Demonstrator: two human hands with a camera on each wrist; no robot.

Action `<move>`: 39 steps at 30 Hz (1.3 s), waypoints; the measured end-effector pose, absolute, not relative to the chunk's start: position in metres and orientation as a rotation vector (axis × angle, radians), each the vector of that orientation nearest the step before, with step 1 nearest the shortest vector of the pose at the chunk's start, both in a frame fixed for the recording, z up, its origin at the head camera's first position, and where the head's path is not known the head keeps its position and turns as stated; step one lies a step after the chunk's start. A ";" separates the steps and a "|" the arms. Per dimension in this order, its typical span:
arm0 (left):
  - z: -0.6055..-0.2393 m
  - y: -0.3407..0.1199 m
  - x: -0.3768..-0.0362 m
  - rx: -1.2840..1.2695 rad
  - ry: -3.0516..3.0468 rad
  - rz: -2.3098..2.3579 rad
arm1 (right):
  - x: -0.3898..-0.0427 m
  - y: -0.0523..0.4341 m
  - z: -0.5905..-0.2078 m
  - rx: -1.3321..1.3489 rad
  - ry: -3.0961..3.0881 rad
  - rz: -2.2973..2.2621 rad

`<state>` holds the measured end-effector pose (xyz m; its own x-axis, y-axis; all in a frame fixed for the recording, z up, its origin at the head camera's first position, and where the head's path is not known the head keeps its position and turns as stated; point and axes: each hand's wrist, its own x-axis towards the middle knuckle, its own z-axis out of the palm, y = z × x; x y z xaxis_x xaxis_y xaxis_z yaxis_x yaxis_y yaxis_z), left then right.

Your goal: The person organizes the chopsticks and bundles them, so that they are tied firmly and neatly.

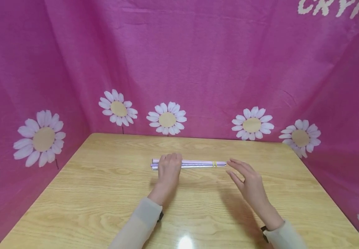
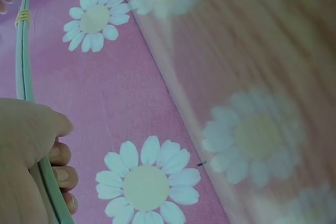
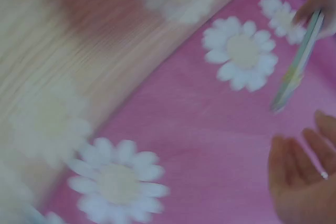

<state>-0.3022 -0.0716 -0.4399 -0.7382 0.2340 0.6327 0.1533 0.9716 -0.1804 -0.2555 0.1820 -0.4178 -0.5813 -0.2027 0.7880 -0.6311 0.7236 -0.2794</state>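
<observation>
A bundle of slim pale-purple chopsticks (image 1: 198, 164) lies level across the head view, its thicker ends to the left. A yellow rubber band (image 1: 215, 164) is wound round it near the thin right end. My left hand (image 1: 169, 169) grips the bundle towards its thick end, fingers curled round it in the left wrist view. Just off the banded end is my right hand (image 1: 251, 183), thumb and fingers spread apart and holding no chopsticks. In the right wrist view, a tiny white spot shows by its fingers; what it is I cannot tell.
Below the hands is a wood-grain table (image 1: 104, 193). Behind and on both sides hangs a magenta cloth (image 1: 198, 69) printed with white daisies, meeting the table's far edge. Light glares off the table's near part.
</observation>
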 end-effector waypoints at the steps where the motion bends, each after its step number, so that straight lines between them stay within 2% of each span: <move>1: -0.440 -0.072 -0.303 -0.272 -2.394 0.150 | -0.263 0.187 -0.418 0.631 -2.168 0.794; 9: -0.439 -0.071 -0.301 -0.323 -2.379 0.113 | -0.290 0.201 -0.425 0.730 -2.365 1.303; 14: -0.437 -0.068 -0.300 -0.349 -2.400 0.110 | -0.292 0.195 -0.427 0.648 -2.388 1.444; 25: -0.435 -0.066 -0.296 -0.406 -2.336 0.170 | -0.293 0.173 -0.435 0.746 -2.304 1.500; 30: -0.434 -0.063 -0.295 -0.433 -2.280 0.183 | -0.292 0.164 -0.432 0.918 -2.212 1.240; 34: -0.434 -0.063 -0.294 -0.432 -2.274 0.152 | -0.292 0.172 -0.425 0.964 -2.217 1.147; 39: -0.433 -0.067 -0.292 -0.425 -2.295 0.132 | -0.292 0.199 -0.423 0.895 -2.286 1.149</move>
